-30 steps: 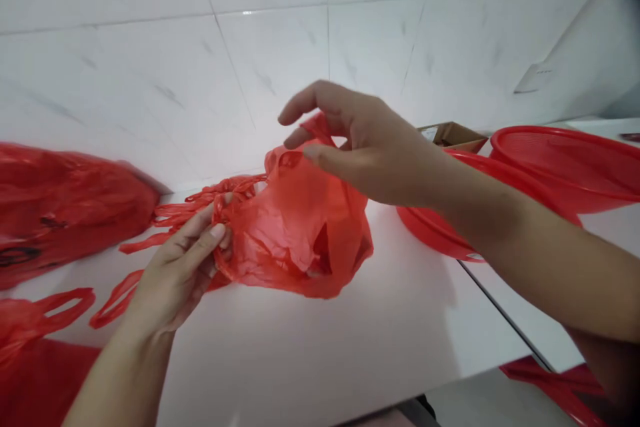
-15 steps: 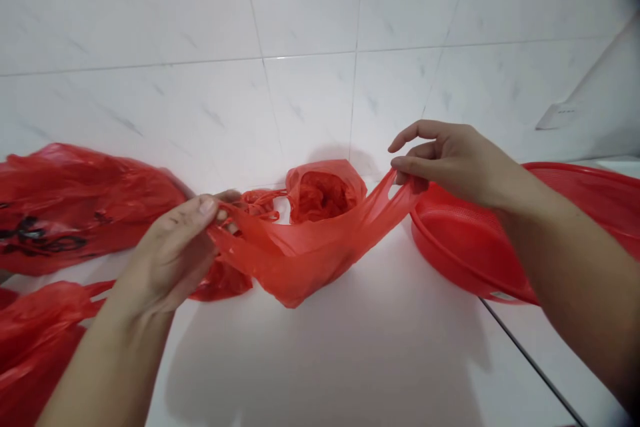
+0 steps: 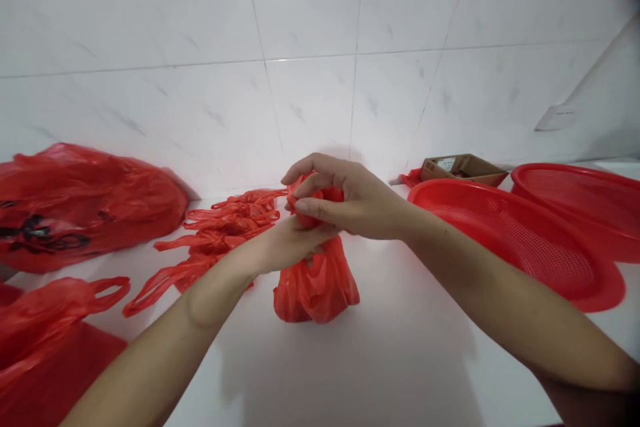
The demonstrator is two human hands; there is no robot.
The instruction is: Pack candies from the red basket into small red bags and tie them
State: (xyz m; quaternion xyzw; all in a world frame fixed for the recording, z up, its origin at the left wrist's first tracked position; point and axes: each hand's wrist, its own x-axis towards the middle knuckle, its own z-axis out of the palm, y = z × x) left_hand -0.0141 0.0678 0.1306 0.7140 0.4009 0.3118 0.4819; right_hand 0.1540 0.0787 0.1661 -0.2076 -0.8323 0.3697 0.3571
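Observation:
A red plastic bag point(image 3: 316, 287) hangs gathered below my hands, its lower part bulging over the white counter. My left hand point(image 3: 287, 240) is closed around the bag's neck, with its fingers partly hidden behind my other hand. Crossing above it, my right hand point(image 3: 345, 197) pinches the gathered top of the bag between thumb and fingers. Behind my left wrist lies a row of several red bags with looped handles point(image 3: 227, 227).
A large red bag with black print point(image 3: 95, 207) leans on the tiled wall at left; another red bag point(image 3: 45, 340) lies nearer. Right of my hands are a red perforated basket point(image 3: 540, 240), a second red basket point(image 3: 590, 200) and a cardboard box point(image 3: 467, 168).
My hands were apart, stretching the bag's handles open. They have come together and crossed at its gathered neck. The bag's body now hangs below, and the cardboard box has come into view.

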